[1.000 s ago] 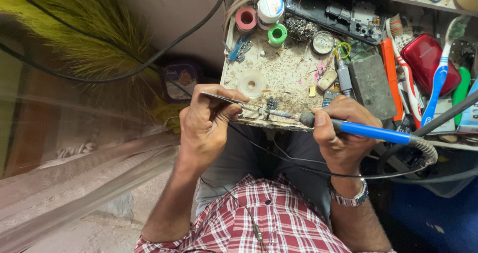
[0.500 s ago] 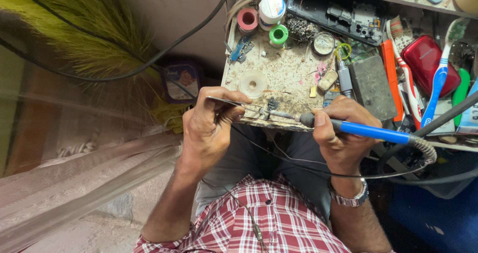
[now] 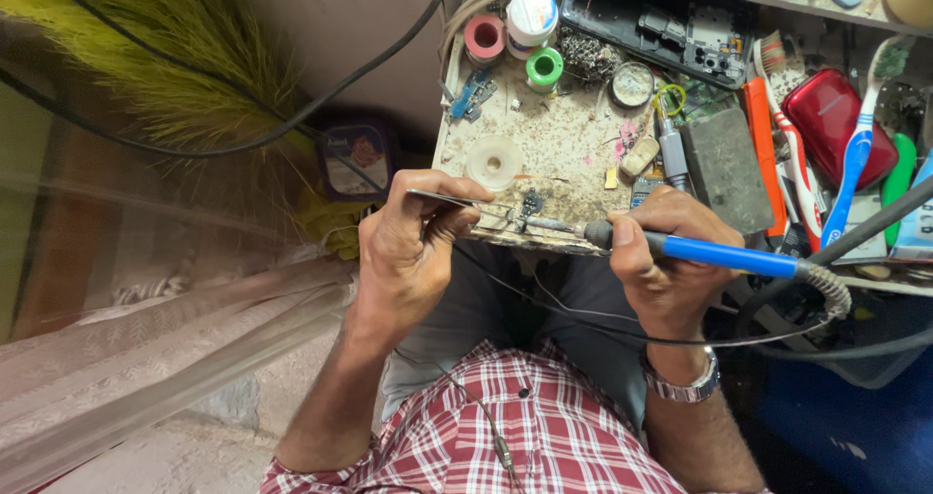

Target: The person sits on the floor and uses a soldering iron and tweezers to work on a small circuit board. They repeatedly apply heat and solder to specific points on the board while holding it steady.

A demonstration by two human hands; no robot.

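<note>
While the left hand (image 3: pixel 413 251) is keeping its thumb and fingers pinched on the slim metal tweezers (image 3: pixel 457 201), little is changing against the pictures from a second and half a second ago: both hands are sitting in the same spots at the near edge of the stained work surface (image 3: pixel 564 144). The tweezer tips are resting on a small dark component (image 3: pixel 531 204) at that edge. Just right of the component, the right hand (image 3: pixel 671 261) is staying wrapped around the blue-handled soldering iron (image 3: pixel 724 254), whose metal tip (image 3: pixel 544 224) is touching down right beside the component. This steadiness suggests the joint is being worked at one spot, not shifted. Beyond the component, a white ring of tape (image 3: pixel 494 161) is lying on the surface, with pink (image 3: pixel 483 37) and green (image 3: pixel 544 67) spools farther back. A black cable (image 3: pixel 603 329) is trailing below the component across the lap.
</note>
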